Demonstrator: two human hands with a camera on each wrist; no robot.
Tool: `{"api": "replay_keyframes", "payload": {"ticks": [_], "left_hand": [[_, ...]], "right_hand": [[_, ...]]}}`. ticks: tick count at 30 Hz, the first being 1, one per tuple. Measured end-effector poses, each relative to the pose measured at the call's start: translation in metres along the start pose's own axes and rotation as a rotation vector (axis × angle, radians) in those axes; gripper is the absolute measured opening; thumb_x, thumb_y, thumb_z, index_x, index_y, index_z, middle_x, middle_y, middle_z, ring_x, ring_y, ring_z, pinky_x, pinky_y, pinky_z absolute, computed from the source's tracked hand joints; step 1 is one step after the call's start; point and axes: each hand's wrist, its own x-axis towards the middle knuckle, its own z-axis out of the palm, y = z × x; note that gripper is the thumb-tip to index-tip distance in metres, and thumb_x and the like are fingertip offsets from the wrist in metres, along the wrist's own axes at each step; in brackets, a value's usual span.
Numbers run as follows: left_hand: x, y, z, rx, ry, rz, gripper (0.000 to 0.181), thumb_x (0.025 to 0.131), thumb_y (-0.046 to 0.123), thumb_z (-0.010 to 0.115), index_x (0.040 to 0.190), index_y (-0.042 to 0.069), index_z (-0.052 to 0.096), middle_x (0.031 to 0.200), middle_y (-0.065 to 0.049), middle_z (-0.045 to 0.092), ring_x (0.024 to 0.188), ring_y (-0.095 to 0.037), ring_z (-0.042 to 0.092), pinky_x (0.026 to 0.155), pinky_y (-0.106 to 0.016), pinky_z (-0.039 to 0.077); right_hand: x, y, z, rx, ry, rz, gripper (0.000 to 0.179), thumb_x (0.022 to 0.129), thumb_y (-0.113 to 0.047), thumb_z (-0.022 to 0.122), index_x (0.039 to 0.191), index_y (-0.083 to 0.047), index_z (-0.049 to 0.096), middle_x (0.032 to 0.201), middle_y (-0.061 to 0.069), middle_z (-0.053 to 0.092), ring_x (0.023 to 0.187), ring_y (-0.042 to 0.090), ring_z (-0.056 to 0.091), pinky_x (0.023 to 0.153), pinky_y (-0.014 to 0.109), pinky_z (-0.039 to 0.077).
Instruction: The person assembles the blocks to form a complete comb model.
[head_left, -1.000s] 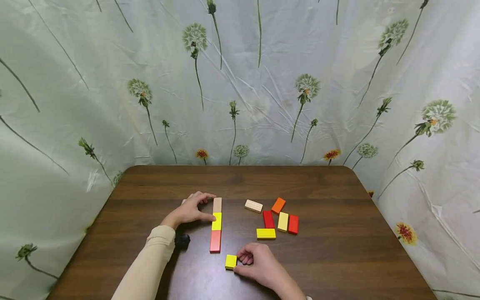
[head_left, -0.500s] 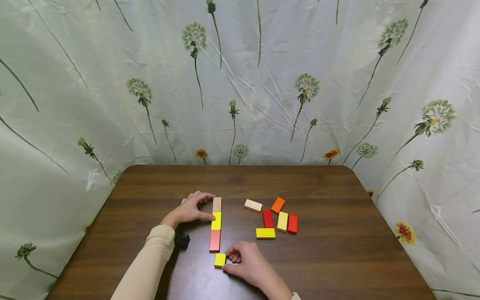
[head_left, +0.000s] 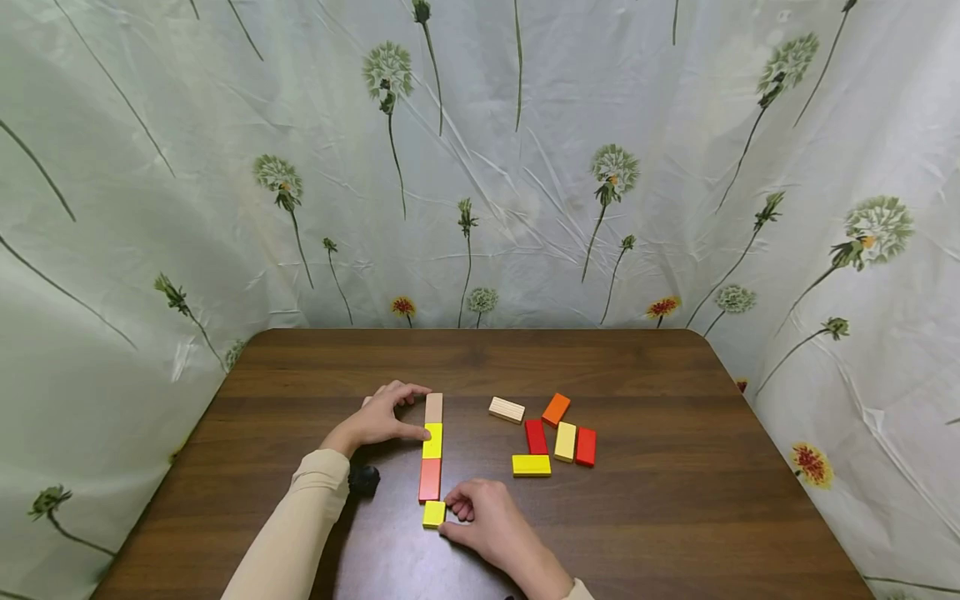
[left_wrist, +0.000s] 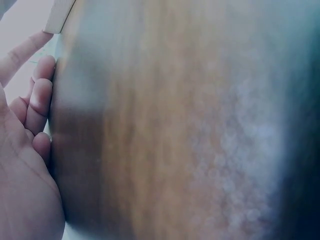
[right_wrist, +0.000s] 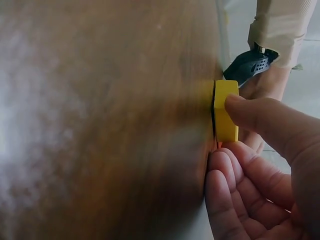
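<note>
A straight row on the table has a beige block (head_left: 434, 408) at the far end, a yellow block (head_left: 432, 445) in the middle and a salmon-red block (head_left: 430, 480) nearest me. My left hand (head_left: 380, 419) lies along the row's left side, its index fingertip touching the beige block and its thumb at the yellow one. In the left wrist view the index finger (left_wrist: 22, 56) is fairly straight against that beige block. My right hand (head_left: 491, 522) pinches another yellow block (right_wrist: 226, 122) between thumb and index finger, at the row's near end. Any gap there is too small to tell.
Right of the row lie a pale wooden block (head_left: 507, 409), an orange block (head_left: 556, 409), two red blocks, a cream block (head_left: 566, 442) and a yellow block (head_left: 531, 466). A black device (head_left: 364, 481) sits at the left wrist. A floral curtain (head_left: 480, 167) hangs behind the table (head_left: 675, 517).
My right hand has slid the pinched yellow block left, then slightly away from me, up to the row's near end. The left hand and the other blocks stay put.
</note>
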Motion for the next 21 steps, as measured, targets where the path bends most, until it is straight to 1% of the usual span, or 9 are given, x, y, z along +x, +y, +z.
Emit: {"api": "replay_keyframes", "payload": {"ticks": [4, 10, 14, 21], "left_hand": [[-0.0007, 0.0021, -0.0002, 0.002, 0.005, 0.01, 0.075, 0.079, 0.047, 0.094, 0.145, 0.027, 0.065, 0.12, -0.005, 0.06, 0.114, -0.023, 0.05, 0.092, -0.045, 0.032], [-0.0011, 0.0033, -0.0004, -0.003, 0.0, -0.001, 0.075, 0.079, 0.048, 0.094, 0.145, 0.027, 0.065, 0.121, -0.005, 0.06, 0.115, -0.023, 0.051, 0.091, -0.045, 0.032], [-0.001, 0.0033, -0.0006, -0.012, -0.003, -0.002, 0.075, 0.079, 0.048, 0.094, 0.145, 0.027, 0.065, 0.121, -0.005, 0.06, 0.115, -0.023, 0.05, 0.091, -0.045, 0.032], [-0.0006, 0.0028, 0.0, -0.011, -0.002, -0.001, 0.075, 0.079, 0.05, 0.093, 0.145, 0.027, 0.065, 0.121, -0.006, 0.06, 0.116, -0.025, 0.05, 0.091, -0.045, 0.031]], "right_hand": [[0.0012, -0.0012, 0.0011, -0.02, 0.013, 0.003, 0.021, 0.081, -0.016, 0.094, 0.093, -0.008, 0.078, 0.081, -0.009, 0.063, 0.072, -0.007, 0.051, 0.068, 0.016, 0.049], [0.0033, -0.0039, 0.0005, -0.016, -0.007, 0.043, 0.02, 0.082, -0.015, 0.093, 0.094, -0.008, 0.079, 0.081, -0.009, 0.062, 0.072, -0.005, 0.051, 0.068, 0.017, 0.049], [0.0037, -0.0048, 0.0006, -0.021, -0.008, 0.053, 0.02, 0.082, -0.015, 0.093, 0.093, -0.008, 0.079, 0.08, -0.009, 0.062, 0.072, -0.005, 0.052, 0.068, 0.017, 0.049], [0.0041, -0.0052, 0.0015, -0.041, 0.009, 0.041, 0.021, 0.081, -0.017, 0.094, 0.092, -0.008, 0.079, 0.079, -0.009, 0.062, 0.07, -0.005, 0.05, 0.067, 0.016, 0.048]]}}
